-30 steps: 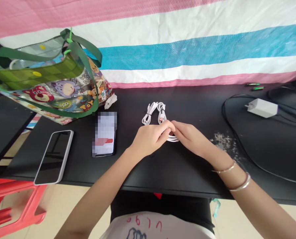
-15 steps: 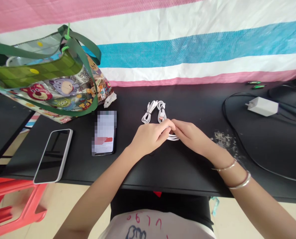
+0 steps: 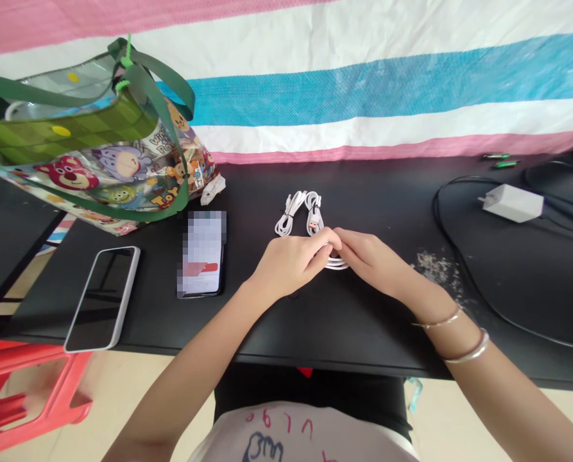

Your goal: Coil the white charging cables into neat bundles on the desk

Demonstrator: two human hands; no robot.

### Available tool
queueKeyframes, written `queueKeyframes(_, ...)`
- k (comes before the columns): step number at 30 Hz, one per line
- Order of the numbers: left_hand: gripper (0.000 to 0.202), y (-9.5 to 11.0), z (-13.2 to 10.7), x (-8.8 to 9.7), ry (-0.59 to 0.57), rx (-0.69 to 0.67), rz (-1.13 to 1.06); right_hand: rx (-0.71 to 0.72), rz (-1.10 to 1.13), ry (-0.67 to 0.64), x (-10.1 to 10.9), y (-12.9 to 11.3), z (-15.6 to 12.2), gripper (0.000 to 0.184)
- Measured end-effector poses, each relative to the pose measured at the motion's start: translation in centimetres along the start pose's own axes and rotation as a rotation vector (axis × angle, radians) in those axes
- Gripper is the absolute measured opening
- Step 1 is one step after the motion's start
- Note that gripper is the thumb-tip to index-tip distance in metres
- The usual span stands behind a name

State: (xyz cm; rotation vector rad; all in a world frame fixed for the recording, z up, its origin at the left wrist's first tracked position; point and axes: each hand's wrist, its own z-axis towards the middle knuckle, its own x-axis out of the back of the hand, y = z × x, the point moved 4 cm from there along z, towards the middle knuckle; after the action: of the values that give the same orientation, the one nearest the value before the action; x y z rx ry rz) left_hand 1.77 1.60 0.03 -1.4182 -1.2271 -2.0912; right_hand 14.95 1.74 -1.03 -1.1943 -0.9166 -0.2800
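My left hand (image 3: 298, 262) and my right hand (image 3: 370, 260) meet at the fingertips over the black table. Both are closed around a coiled white cable (image 3: 335, 264), whose lower loops show between and below the fingers. The fingers hide most of this coil. Just beyond the hands lie two more bundled white cables: one on the left (image 3: 290, 213), cinched with a dark tie, and one on the right (image 3: 314, 212), also tied, with its USB plug toward me.
A phone with a lit screen (image 3: 204, 253) and a white-edged phone (image 3: 103, 298) lie left. Behind them stands a clear cartoon bag (image 3: 122, 170). To the right are a white power adapter (image 3: 514, 203), black cord (image 3: 478, 301) and scattered crumbs (image 3: 435, 268). A red stool (image 3: 65, 391) stands below left.
The view has shifted slightly. My hands keep nearly the same pose around the white cable, and the other things stay in place.
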Motion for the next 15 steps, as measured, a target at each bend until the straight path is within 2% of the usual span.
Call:
queueKeyframes(9,0.027,0.03,0.01,0.08,0.001,0.016,-0.02,-0.005,-0.024,0.011,0.04,-0.08,-0.01,0.024)
queueKeyframes(15,0.027,-0.02,0.03,0.25,0.009,0.057,-0.101,-0.003,-0.018,0.096,0.28,-0.17,-0.02,0.02)
